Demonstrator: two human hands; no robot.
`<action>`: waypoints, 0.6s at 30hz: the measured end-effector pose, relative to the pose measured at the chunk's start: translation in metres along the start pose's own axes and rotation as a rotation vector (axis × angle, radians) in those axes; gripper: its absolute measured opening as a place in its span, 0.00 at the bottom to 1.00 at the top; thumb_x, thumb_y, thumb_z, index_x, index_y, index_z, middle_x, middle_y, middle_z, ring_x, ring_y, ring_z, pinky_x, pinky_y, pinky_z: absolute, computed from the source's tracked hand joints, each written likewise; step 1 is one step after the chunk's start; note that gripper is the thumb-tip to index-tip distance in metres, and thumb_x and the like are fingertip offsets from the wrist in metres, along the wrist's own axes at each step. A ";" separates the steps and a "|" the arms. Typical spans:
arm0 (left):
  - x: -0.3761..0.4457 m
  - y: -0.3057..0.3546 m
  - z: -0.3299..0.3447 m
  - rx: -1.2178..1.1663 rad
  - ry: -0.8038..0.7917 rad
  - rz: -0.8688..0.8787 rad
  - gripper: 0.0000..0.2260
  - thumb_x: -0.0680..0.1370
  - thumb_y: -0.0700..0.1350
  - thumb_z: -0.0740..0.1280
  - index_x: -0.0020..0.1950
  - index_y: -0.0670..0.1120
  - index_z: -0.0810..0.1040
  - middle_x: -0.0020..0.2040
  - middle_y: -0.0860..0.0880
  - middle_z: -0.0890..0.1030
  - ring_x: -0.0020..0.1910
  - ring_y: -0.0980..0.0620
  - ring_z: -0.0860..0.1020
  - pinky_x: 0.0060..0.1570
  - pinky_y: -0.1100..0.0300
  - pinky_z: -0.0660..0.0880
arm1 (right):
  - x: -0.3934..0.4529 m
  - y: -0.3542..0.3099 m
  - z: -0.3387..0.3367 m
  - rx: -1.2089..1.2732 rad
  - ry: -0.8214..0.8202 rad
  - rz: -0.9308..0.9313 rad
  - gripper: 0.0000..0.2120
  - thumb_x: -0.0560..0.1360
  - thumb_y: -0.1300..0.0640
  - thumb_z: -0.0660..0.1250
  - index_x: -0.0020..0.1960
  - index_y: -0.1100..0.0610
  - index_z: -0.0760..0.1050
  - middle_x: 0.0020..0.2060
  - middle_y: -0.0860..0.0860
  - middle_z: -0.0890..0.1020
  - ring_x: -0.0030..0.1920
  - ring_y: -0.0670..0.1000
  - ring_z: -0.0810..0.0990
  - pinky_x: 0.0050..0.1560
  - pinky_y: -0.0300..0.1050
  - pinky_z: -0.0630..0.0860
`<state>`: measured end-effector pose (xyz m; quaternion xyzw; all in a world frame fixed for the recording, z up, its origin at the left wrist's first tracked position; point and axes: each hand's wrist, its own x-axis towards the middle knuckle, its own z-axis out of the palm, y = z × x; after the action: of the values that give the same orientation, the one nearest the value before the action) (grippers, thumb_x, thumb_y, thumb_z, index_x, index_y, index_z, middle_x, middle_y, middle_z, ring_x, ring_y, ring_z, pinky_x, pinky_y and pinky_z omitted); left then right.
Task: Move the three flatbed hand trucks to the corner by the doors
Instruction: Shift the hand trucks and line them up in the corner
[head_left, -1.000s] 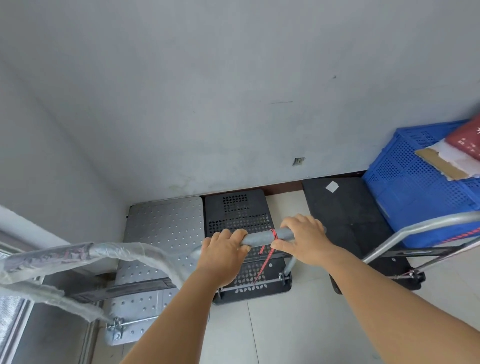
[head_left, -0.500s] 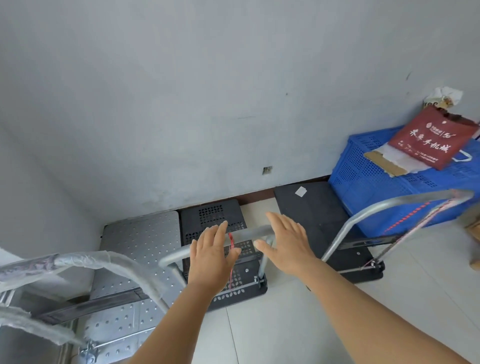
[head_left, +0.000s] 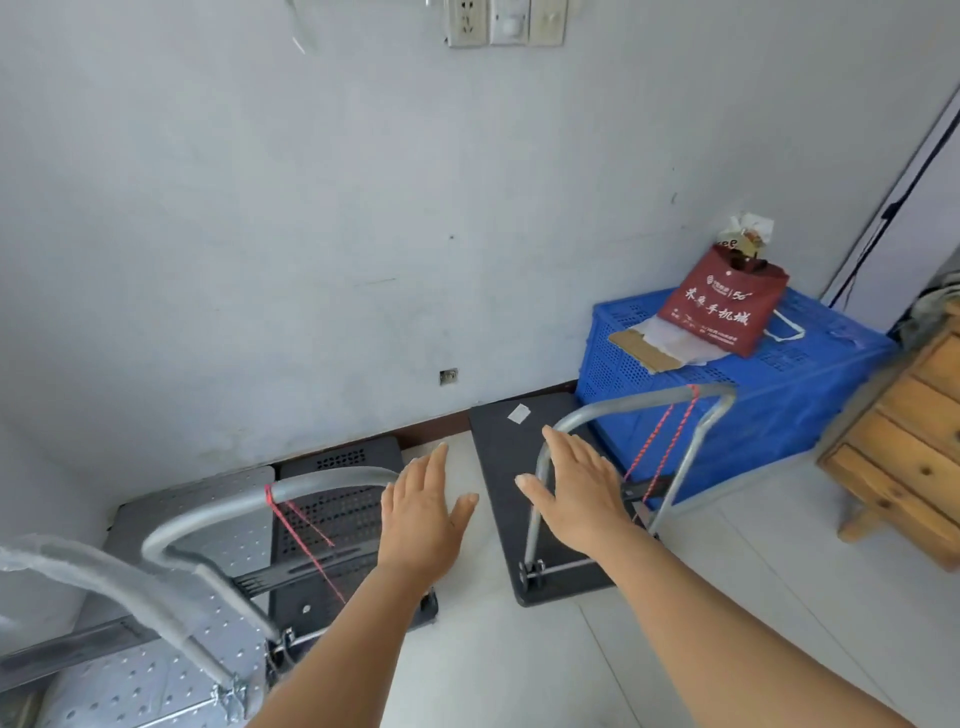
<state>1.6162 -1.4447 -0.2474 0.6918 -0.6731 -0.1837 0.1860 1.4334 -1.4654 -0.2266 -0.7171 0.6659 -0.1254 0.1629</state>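
Grey wall (head_left: 311, 234) backs three hand trucks (head_left: 332, 514), two open hands (head_left: 423, 525).

Red bag (head_left: 724, 306) reads "5G" and white Chinese characters.

Both bare arms reach forward from the lower edge, palms down. The left hand (head_left: 422, 519) is spread flat, fingers together, thumb out to the right — gripping nothing. The right hand (head_left: 574, 496) lies likewise flat and empty — fingers extended, thumb pointing left.
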 end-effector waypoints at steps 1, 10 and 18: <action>-0.001 0.014 0.007 0.004 -0.003 0.007 0.29 0.81 0.57 0.55 0.78 0.51 0.47 0.77 0.49 0.56 0.77 0.49 0.51 0.75 0.50 0.48 | -0.003 0.014 -0.009 -0.005 0.006 0.007 0.33 0.79 0.41 0.56 0.78 0.53 0.49 0.77 0.50 0.56 0.77 0.52 0.52 0.76 0.54 0.52; 0.027 0.109 0.050 0.000 -0.065 0.099 0.29 0.81 0.56 0.55 0.78 0.51 0.48 0.78 0.50 0.56 0.77 0.49 0.53 0.74 0.52 0.48 | 0.004 0.116 -0.053 0.012 0.071 0.116 0.34 0.78 0.40 0.56 0.77 0.55 0.51 0.76 0.51 0.59 0.76 0.53 0.57 0.74 0.53 0.57; 0.105 0.160 0.103 0.036 -0.150 0.175 0.28 0.81 0.56 0.56 0.78 0.51 0.50 0.77 0.50 0.58 0.76 0.49 0.55 0.74 0.53 0.51 | 0.059 0.188 -0.075 0.008 0.108 0.196 0.34 0.78 0.41 0.58 0.77 0.56 0.53 0.74 0.50 0.62 0.74 0.53 0.59 0.71 0.51 0.59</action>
<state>1.4294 -1.5547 -0.2559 0.6178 -0.7463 -0.2057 0.1380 1.2363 -1.5408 -0.2356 -0.6400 0.7403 -0.1500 0.1411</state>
